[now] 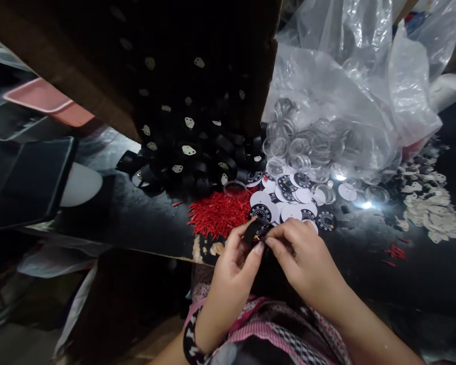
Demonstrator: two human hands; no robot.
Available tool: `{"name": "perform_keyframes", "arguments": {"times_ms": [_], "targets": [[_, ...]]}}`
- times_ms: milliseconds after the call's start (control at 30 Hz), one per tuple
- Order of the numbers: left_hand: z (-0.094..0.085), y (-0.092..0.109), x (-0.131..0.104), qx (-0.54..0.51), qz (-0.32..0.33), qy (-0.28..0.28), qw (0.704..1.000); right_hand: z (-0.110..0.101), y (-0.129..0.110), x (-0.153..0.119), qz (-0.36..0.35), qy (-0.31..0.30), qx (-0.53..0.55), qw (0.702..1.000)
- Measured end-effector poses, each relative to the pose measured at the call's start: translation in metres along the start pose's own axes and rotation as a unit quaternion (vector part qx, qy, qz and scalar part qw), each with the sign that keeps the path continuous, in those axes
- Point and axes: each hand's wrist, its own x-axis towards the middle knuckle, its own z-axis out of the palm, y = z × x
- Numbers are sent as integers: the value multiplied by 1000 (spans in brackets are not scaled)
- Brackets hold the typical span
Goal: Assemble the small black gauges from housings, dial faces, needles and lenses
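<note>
A round black dial housing (pixel 257 230) is held just past the table's front edge, its printed dial face tilted. My left hand (pixel 237 258) grips it, with thumb and fingers around its side. My right hand (pixel 298 248) is closed at the housing's right rim, fingertips pinched together; whatever they hold is too small to make out. Right behind my hands lie a heap of red pointers (pixel 218 213) and a pile of black and white dial discs (pixel 291 195). Clear round covers (pixel 304 147) are heaped behind the discs.
A large box (pixel 110 96) lies open at the back, with black housings (pixel 197 177) spilling out. Plastic bags (pixel 338 86) stand back right. Pale metal plates (pixel 429 208) and a few red pointers (pixel 395 252) lie right. A dark tablet (pixel 30 177) and a pink tray (pixel 41 96) are left.
</note>
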Motion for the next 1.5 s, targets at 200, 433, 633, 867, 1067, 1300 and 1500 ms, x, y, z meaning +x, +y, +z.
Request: {"name": "perform_keyframes", "arguments": {"times_ms": [200, 433, 633, 867, 1067, 1300, 1500], "targets": [[-1, 2, -3, 43, 25, 19, 999, -1, -1, -5, 8, -11, 14, 1000], [-2, 1, -6, 68, 38, 35, 996, 1, -8, -10, 37, -6, 22, 999], [-7, -1, 2, -44, -75, -47, 995, -5, 0, -4, -35, 7, -18, 999], [-7, -11, 2, -55, -107, -32, 992, -1, 7, 5, -152, 28, -174, 973], [6, -25, 4, -114, -140, 28, 983, 0, -1, 8, -9, 12, -123, 992], [2, -27, 10, -146, -113, 8, 983, -51, 61, 21, 134, 104, -195, 966], [1, -32, 9, -149, -99, -25, 983, -67, 101, 21, 119, 116, -210, 964]]}}
